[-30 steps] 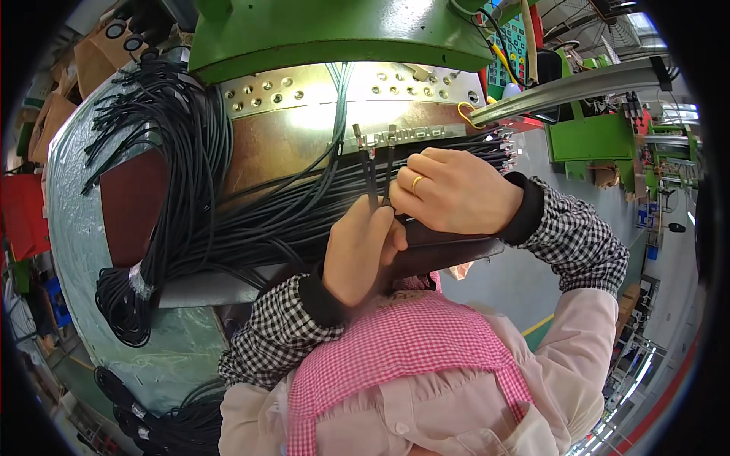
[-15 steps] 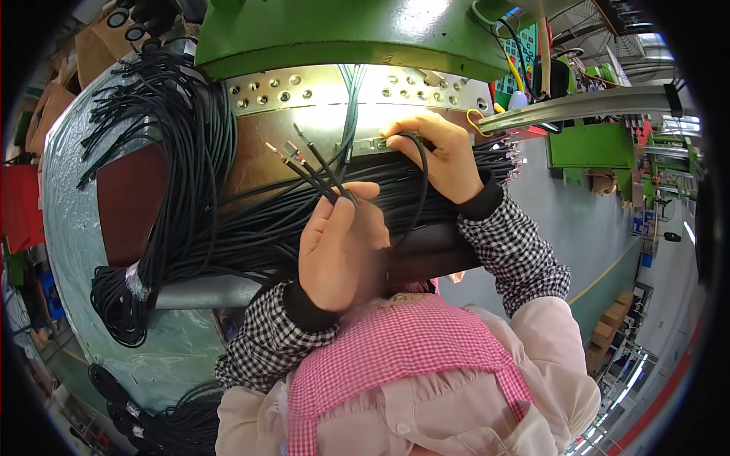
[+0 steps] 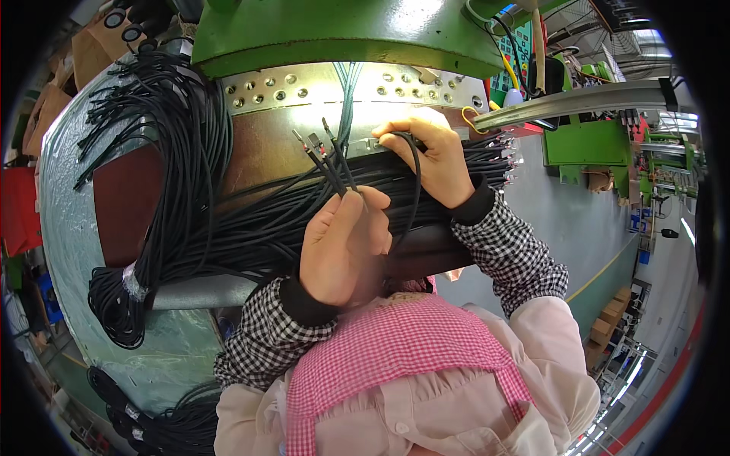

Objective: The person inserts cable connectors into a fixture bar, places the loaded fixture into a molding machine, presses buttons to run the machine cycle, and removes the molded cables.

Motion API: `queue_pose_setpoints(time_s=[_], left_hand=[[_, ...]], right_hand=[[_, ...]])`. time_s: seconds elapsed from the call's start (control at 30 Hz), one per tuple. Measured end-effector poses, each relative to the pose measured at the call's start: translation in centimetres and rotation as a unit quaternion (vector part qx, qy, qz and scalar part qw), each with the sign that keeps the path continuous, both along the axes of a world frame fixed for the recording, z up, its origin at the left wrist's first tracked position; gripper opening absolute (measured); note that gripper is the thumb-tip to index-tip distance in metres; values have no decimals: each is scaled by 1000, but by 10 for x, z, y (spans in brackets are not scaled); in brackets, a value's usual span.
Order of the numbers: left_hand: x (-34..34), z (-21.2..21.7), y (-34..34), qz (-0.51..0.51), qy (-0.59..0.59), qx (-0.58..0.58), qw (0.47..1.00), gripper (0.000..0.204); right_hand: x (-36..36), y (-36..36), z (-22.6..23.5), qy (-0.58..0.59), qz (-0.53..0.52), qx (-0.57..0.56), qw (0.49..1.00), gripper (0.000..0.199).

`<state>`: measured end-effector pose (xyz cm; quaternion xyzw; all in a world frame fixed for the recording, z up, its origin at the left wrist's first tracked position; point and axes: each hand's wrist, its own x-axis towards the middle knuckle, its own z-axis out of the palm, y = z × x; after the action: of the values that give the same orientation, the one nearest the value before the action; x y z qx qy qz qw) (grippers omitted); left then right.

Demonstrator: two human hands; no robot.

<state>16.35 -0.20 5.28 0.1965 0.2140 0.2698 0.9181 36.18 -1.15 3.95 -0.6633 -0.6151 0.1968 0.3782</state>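
My left hand (image 3: 334, 247) is closed around several black cables (image 3: 337, 171), whose bare or metal-tipped ends point up and away from me. To its right, my right hand (image 3: 437, 163) pinches one black cable (image 3: 418, 186) between thumb and fingers, over a small metal strip. That cable arches out of the pinch and hangs down toward my lap; its tip is hidden or too small to make out. Under both hands lies a thick bundle of black cables (image 3: 258, 220), with tipped ends fanned out beyond my right wrist.
A green machine (image 3: 342, 34) stands ahead, above a metal plate with holes (image 3: 266, 90). Thin bluish-green wires (image 3: 347, 102) hang from it. More cables (image 3: 182, 114) drape at the left. A metal rail (image 3: 578, 106) juts out at the right.
My left hand has moved slightly up and right, and the cable ends in it have turned and drawn closer together. The right hand has shifted a little left, still pinching its cable.
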Motion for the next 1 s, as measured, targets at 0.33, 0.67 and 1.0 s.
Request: queue_pose_setpoints(time_s=[0.33,0.67,1.0], left_hand=[[-2,-1,4,-26,9,-10,1000,31],[-2,0,4,-48,16,-8,999,31],[4,1,7,-37,-41,-60,997,30]], right_hand=[[0,1,2,6,48,58,997,11],[3,-3,0,-50,83,63,993,13],[12,-2,22,-54,183,19,981,21]])
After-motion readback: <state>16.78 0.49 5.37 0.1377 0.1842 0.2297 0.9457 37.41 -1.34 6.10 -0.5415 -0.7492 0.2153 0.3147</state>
